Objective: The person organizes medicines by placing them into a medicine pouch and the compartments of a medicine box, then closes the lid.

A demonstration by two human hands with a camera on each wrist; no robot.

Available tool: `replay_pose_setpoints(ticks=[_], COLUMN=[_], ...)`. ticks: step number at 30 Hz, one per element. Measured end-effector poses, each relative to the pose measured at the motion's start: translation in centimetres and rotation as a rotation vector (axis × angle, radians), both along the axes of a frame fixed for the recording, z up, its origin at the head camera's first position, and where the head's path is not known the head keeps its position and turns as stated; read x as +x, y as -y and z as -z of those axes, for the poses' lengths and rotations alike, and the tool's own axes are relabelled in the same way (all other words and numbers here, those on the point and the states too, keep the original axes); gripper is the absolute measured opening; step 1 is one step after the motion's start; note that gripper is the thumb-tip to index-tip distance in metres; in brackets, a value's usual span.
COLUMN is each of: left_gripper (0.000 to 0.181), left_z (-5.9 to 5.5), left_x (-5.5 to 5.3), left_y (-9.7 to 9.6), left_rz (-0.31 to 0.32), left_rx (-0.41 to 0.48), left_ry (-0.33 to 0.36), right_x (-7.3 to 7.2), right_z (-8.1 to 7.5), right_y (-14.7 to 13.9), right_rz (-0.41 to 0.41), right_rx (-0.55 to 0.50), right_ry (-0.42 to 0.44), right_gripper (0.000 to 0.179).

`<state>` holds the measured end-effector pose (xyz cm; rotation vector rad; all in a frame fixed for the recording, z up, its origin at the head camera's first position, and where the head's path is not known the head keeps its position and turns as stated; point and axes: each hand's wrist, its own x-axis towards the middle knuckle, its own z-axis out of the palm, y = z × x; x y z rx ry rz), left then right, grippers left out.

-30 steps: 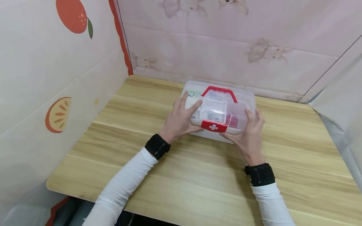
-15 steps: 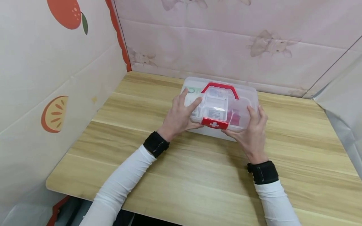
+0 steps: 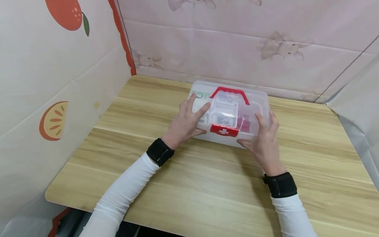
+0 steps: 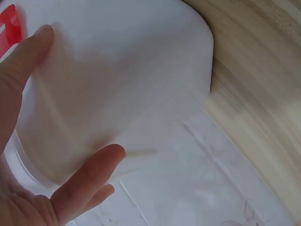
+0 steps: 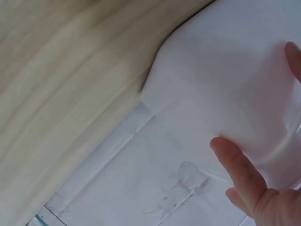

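Observation:
A clear-lidded first-aid box [image 3: 204, 86] stands at the back of the table with its lid down. It carries a red carry handle [image 3: 229, 89] and a red front clasp [image 3: 224, 130] marked with a white cross. My left hand [image 3: 182, 125] lies along its left end, fairly straight fingers spread over the lid and thumb at the front. My right hand [image 3: 266, 144] mirrors this at the right end. Both thumbs are beside the clasp, off it. In both wrist views, spread fingers border the pale box wall [image 4: 127, 80]. White packets and a pink item show through the lid.
The wooden table [image 3: 189, 184] has its front edge below my arms. A pink rabbit-print sheet [image 3: 225, 56] hangs right behind the box. A white fruit-print sheet [image 3: 26, 82] stands at the left, and a pale sheet [image 3: 361, 105] at the right.
My thumbs have drawn apart, away from the clasp. The view tipped slightly downward early on. The box shows no clear movement on the table.

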<state>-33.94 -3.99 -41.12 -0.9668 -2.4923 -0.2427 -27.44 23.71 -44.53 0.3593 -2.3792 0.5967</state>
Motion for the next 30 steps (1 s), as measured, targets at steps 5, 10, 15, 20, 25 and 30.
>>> replay_pose_setpoints(ticks=[5, 10, 15, 20, 25, 30], left_gripper=[0.091, 0.092, 0.092, 0.093, 0.093, 0.093], left_z=[-0.1, -0.1, 0.1, -0.1, -0.1, 0.4], left_x=[-0.4, -1.7, -3.9, -6.6, -9.5, -11.7], left_y=[0.1, 0.9, 1.8, 3.0, 3.9, 4.7], left_rz=[0.016, 0.007, 0.022, 0.011, -0.046, -0.127], left_rx=[-0.001, 0.008, 0.045, 0.057, 0.059, 0.029], left_ry=[0.008, 0.029, 0.055, 0.109, 0.164, 0.206], right_x=[-0.3, -1.7, -3.4, -5.9, -9.1, -11.5], right_z=[0.0, -0.2, -0.3, -0.6, -0.8, -0.7], right_y=[0.0, 0.7, 1.6, 2.6, 3.7, 4.8], right_rz=[-0.003, -0.019, -0.012, -0.059, -0.075, -0.049], right_rx=[0.0, -0.023, -0.044, -0.048, -0.049, -0.07], right_ry=[0.04, 0.068, 0.138, 0.163, 0.176, 0.267], right_gripper=[0.103, 0.104, 0.106, 0.106, 0.102, 0.099])
